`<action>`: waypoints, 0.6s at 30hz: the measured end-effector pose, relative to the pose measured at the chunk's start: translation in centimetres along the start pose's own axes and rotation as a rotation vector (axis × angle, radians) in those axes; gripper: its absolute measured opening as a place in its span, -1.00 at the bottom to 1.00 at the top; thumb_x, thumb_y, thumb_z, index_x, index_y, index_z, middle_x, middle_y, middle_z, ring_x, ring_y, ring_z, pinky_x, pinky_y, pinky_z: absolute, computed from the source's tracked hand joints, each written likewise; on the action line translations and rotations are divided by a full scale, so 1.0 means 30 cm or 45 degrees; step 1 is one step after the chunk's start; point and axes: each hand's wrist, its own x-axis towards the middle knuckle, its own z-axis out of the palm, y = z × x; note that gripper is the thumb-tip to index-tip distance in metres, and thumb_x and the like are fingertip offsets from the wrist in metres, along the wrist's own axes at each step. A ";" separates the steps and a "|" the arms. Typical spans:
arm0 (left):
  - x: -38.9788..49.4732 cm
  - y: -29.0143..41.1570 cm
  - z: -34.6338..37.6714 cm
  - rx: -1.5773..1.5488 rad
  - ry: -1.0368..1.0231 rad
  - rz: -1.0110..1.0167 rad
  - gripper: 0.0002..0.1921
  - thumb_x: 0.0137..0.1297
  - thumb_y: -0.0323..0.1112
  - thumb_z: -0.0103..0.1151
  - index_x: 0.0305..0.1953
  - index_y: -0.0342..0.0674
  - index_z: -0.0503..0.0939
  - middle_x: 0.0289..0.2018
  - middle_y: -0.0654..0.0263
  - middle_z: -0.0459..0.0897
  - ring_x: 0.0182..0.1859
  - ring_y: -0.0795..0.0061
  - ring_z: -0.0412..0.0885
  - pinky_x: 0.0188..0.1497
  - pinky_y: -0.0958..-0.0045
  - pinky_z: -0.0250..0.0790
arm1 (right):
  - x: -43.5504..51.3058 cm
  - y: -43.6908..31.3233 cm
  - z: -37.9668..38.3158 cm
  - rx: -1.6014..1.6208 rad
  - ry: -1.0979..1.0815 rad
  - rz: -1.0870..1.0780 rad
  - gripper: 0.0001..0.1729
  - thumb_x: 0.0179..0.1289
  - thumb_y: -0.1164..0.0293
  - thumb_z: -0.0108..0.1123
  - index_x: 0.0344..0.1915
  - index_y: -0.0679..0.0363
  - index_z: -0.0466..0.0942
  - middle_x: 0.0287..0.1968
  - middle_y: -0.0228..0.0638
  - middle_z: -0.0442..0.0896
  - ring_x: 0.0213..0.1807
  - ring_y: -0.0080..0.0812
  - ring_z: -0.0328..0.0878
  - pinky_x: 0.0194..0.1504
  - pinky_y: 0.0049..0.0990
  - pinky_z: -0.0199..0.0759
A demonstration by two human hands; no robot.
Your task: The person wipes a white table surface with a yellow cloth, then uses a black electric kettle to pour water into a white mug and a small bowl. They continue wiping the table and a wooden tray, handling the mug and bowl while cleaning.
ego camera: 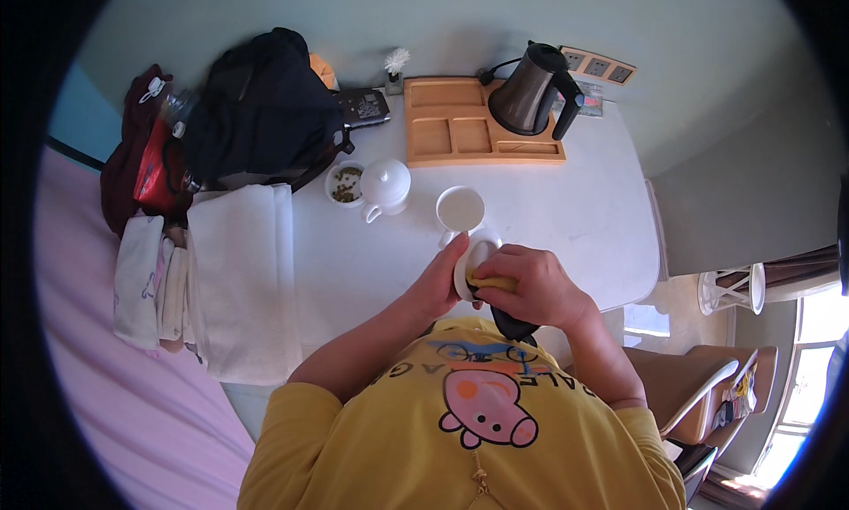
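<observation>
My left hand [441, 281] grips a white ceramic cup [463, 278], tilted near the table's front edge. In my right hand [534, 278] is a yellow and dark cloth [499, 282], pressed against the cup's opening; its dark end hangs below my fingers. My fingers hide part of the cup. Just beyond it stands a white mug [460, 208], handle towards me. Left of the mug is a lidded white teapot [386, 182], close beside a white bowl [328, 193] holding dried greenish-brown bits.
On the white table [557, 212], a wooden compartment tray [424, 153] bears an electric kettle [527, 92]. A small flower vase [394, 82], a black backpack [265, 112], a red bag [152, 168] and folded white towels [239, 284] line the back and left. A brown chair [676, 377] stands at right.
</observation>
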 end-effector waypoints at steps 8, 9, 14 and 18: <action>0.062 -0.068 0.008 0.148 0.147 -0.044 -0.50 0.56 0.14 -0.31 0.21 -0.08 0.40 -0.03 0.32 0.62 -0.13 0.51 0.69 -0.31 0.46 0.60 | 0.014 0.024 0.058 0.132 0.548 -0.184 -0.69 0.00 0.54 0.47 -0.19 0.19 0.64 -0.23 -0.15 0.68 -0.24 -0.15 0.66 -0.20 -0.37 0.59; 0.061 -0.073 0.013 0.048 0.112 0.004 -0.50 0.55 0.14 -0.31 0.21 -0.09 0.39 -0.01 0.31 0.62 -0.11 0.49 0.69 -0.29 0.44 0.61 | 0.008 0.033 0.069 0.042 0.499 -0.154 -0.69 0.00 0.53 0.48 -0.19 0.19 0.64 -0.23 -0.16 0.68 -0.25 -0.15 0.67 -0.20 -0.37 0.59; 0.013 -0.044 -0.008 -0.032 -0.108 -0.033 -0.43 0.54 0.20 -0.32 0.21 -0.15 0.37 -0.11 0.20 0.65 -0.22 0.37 0.71 -0.36 0.36 0.59 | -0.004 0.126 0.084 -0.102 0.609 0.237 -0.73 0.11 0.49 0.38 -0.13 0.18 0.66 -0.22 -0.16 0.70 -0.23 -0.10 0.68 -0.19 -0.32 0.58; -0.004 -0.033 -0.032 0.456 0.175 0.014 -0.43 0.54 0.08 -0.14 0.33 -0.23 0.30 -0.26 0.25 0.63 -0.33 0.46 0.66 -0.42 0.49 0.49 | -0.060 0.161 0.056 -0.092 0.351 0.417 -0.72 0.17 0.43 0.34 -0.08 0.19 0.66 -0.20 -0.16 0.71 -0.17 -0.14 0.68 -0.11 -0.34 0.56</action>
